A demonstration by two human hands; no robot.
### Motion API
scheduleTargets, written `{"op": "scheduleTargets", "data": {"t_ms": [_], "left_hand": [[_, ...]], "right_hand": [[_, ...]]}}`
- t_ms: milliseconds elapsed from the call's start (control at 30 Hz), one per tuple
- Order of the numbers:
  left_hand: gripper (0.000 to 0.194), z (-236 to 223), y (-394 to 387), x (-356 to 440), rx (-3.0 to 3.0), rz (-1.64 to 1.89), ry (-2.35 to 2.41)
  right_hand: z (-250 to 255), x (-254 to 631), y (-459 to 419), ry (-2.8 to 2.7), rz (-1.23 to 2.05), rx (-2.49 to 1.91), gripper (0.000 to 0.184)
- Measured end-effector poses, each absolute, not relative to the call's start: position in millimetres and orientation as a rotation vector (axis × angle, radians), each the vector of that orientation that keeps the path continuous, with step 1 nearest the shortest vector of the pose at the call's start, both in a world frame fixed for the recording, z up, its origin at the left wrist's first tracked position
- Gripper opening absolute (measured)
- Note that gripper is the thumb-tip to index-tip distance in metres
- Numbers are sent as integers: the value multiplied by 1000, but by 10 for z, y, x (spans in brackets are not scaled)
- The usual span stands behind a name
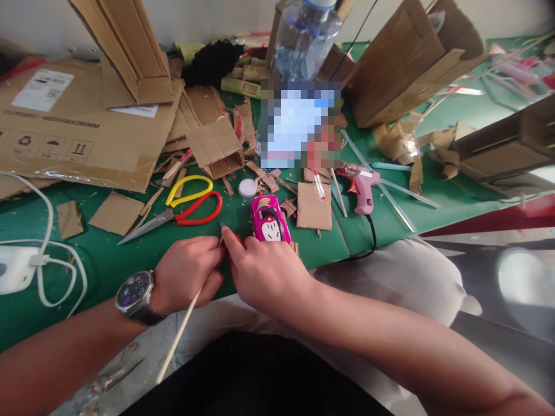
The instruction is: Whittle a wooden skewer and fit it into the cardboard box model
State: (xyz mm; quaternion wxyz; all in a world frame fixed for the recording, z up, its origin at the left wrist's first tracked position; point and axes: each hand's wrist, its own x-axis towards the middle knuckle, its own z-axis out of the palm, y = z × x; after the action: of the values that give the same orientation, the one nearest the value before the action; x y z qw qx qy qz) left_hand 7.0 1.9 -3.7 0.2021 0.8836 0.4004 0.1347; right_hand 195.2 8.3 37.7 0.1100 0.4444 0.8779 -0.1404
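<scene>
The left hand [189,271] is grasping a thin wooden stick [178,338], and its fingers are curling closed around it; the stick is lying left of the pink toy car [269,218], its long end slanting down toward the person's lap. The right hand [269,276] is grasping a red tool [236,237], mostly hidden by the fingers, and its dark pointed tip is showing beside the stick's upper end, also left of the car. The right hand is resting at the car's near end and partly covering it, while the index finger is reaching toward the left hand.

On the green desk [234,209], scissors [168,216] with one yellow and one red handle are lying left of the car, blades pointing away from it. A round white cap [247,188] is sitting just beyond the car, slightly to the left. A square cardboard piece [314,206] is lying near the car's right side, and farther right a pink glue gun [365,188] is resting with its black cord trailing toward the desk edge. A clear bottle [299,52] is standing well beyond the car, and a large flattened carton [82,136] is lying well to its left.
</scene>
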Motion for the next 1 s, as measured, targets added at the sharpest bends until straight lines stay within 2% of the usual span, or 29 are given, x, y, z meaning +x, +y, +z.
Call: {"op": "scheduleTargets", "data": {"t_ms": [500, 1000], "left_hand": [[14, -1, 51, 52, 2458, 321, 1206], [18, -33, 45, 57, 2530, 307, 1125]], "right_hand": [[533, 2128, 72, 2531, -507, 1365, 54], [491, 2050, 29, 2591, -420, 1324, 53]]}}
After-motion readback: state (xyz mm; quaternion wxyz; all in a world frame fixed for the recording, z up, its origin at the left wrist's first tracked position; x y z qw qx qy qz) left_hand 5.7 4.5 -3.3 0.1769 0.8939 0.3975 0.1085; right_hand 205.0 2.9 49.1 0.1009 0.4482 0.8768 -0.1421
